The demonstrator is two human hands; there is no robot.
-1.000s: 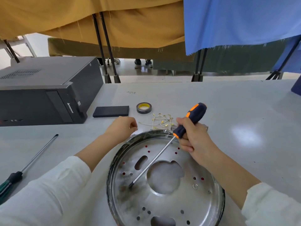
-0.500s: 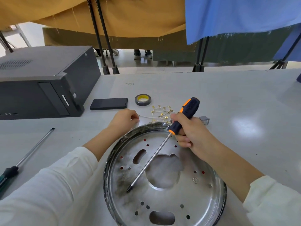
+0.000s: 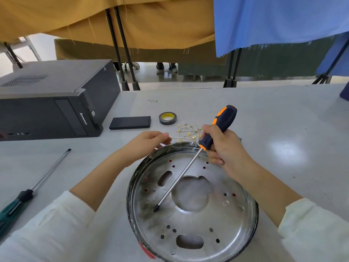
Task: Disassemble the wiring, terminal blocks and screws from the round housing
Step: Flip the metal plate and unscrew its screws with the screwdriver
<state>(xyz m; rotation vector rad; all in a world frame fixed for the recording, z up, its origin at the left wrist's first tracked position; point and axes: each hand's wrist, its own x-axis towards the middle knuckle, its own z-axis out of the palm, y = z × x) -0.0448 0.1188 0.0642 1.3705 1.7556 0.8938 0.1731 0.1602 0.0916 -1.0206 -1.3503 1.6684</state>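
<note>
Round housing on tabletop, orange-and-black screwdriver held over it

The round housing (image 3: 192,203), a shallow perforated metal pan, is laid open side up on the grey tabletop (image 3: 273,120) in front of the person. The orange-and-black screwdriver (image 3: 215,133) is gripped at the handle by the right hand (image 3: 221,146), fingers curled round it; its shaft is slanted down and left, the tip set at the pan floor. The far left rim of the housing is met by the left hand (image 3: 149,141), fingers loosely bent; whether the rim is pinched cannot be told. A bundle of removed wiring (image 3: 187,131) with brass terminals is placed just beyond the housing. Also listed: tape roll (image 3: 167,118), black flat block (image 3: 130,122), computer case (image 3: 56,103), green-handled screwdriver (image 3: 28,193) at left
</note>
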